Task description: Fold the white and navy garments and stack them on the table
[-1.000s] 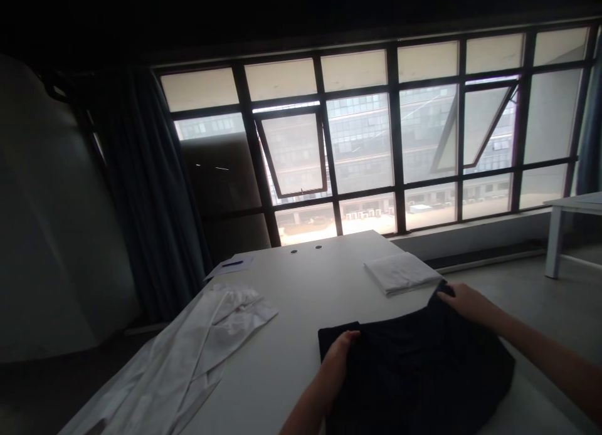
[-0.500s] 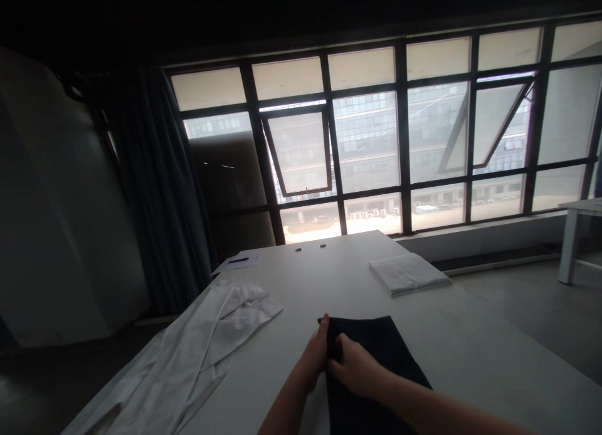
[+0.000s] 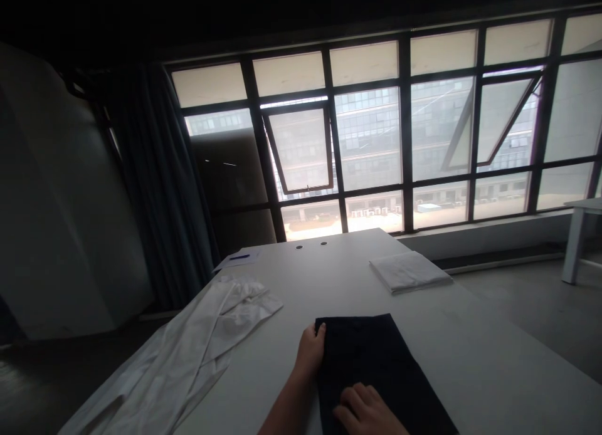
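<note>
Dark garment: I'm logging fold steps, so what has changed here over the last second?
The right hand carried the right side of the dark garment over to the left edge, halving it, let go, and now lies flat on the near part. The left hand stayed at the far left corner. The white shirt, folded white cloth and table are unchanged.

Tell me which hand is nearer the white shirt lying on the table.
Left. The left hand touches the left edge of the dark garment, on the side facing the white shirt, without reaching it. The right hand rests on top of the garment, farther right.
</note>
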### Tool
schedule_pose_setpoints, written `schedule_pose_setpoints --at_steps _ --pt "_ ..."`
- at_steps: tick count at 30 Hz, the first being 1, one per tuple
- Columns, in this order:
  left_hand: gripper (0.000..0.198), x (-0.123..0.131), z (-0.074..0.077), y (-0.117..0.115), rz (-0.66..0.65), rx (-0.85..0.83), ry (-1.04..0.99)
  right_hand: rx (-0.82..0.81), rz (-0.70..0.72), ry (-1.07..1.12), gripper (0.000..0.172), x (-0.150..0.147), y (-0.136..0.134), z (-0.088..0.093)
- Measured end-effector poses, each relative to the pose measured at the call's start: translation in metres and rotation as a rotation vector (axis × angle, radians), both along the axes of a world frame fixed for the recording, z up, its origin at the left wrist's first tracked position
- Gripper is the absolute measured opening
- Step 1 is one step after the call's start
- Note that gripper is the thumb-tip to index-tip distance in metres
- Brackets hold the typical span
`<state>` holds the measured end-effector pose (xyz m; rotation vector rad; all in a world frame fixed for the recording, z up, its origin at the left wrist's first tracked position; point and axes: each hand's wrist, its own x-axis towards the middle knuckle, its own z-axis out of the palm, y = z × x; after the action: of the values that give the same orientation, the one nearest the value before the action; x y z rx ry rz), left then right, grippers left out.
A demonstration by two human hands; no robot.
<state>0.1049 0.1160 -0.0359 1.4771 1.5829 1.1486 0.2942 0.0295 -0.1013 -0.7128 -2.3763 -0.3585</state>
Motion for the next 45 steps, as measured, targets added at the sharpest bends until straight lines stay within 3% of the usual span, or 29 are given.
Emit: schedule_pose_setpoints --at_steps 2,5,8,12,16,17,19,21,23,25,27,29,32,37,41,45 --pt "0.060 0.004 0.001 -0.002 0.017 0.020 0.022 0.078 0.029 0.003 0.008 0.001 -0.003 0.012" --pt "0.059 0.010 0.001 -0.003 0.035 0.030 0.056 0.183 0.058 0.043 0.018 0.001 -0.003 0.025" --pt "0.051 0.013 -0.001 -0.003 0.049 0.037 0.111 0.188 0.046 0.022 0.019 0.013 -0.001 0.034" --pt "0.053 0.017 0.005 -0.011 0.103 0.047 0.207 -0.029 0.045 -0.114 0.016 0.067 -0.004 0.055" --pt "0.072 0.035 0.037 -0.040 0.139 0.236 0.459 -0.349 -0.022 -0.103 0.026 0.137 -0.013 0.073" --pt "0.069 0.042 0.044 -0.050 0.093 0.303 0.569 -0.421 -0.060 -0.078 0.031 0.152 -0.014 0.073" --pt "0.055 0.057 0.051 -0.073 -0.150 0.351 0.702 -0.534 -0.153 -0.025 0.038 0.173 -0.013 0.069" --pt "0.056 0.070 0.039 -0.091 -0.423 0.323 0.755 -0.592 -0.242 0.018 0.043 0.183 -0.007 0.062" --pt "0.054 0.077 0.011 -0.101 -0.601 0.313 0.858 -0.604 -0.300 0.042 0.046 0.183 0.003 0.056" --pt "0.039 0.077 -0.021 -0.101 -0.544 0.373 0.961 -0.591 -0.327 0.045 0.046 0.178 0.016 0.053" --pt "0.047 0.072 -0.046 -0.097 -0.471 0.523 1.005 -0.568 -0.334 0.051 0.045 0.171 0.026 0.054" --pt "0.058 0.067 -0.057 -0.092 -0.391 0.686 1.003 -0.546 -0.307 0.068 0.040 0.165 0.032 0.056" --pt "0.052 0.067 -0.053 -0.090 -0.279 0.879 0.936 -0.542 -0.249 0.105 0.034 0.164 0.032 0.060" --pt "0.042 0.079 -0.027 -0.100 -0.199 1.031 0.972 -0.586 -0.255 0.133 0.031 0.182 0.023 0.067" --pt "0.040 0.082 -0.014 -0.104 -0.297 1.072 1.024 -0.705 -0.236 0.083 0.027 0.190 0.018 0.071" --pt "0.037 0.078 -0.018 -0.102 -0.444 1.078 1.090 -0.780 -0.210 0.067 0.021 0.190 0.014 0.073"
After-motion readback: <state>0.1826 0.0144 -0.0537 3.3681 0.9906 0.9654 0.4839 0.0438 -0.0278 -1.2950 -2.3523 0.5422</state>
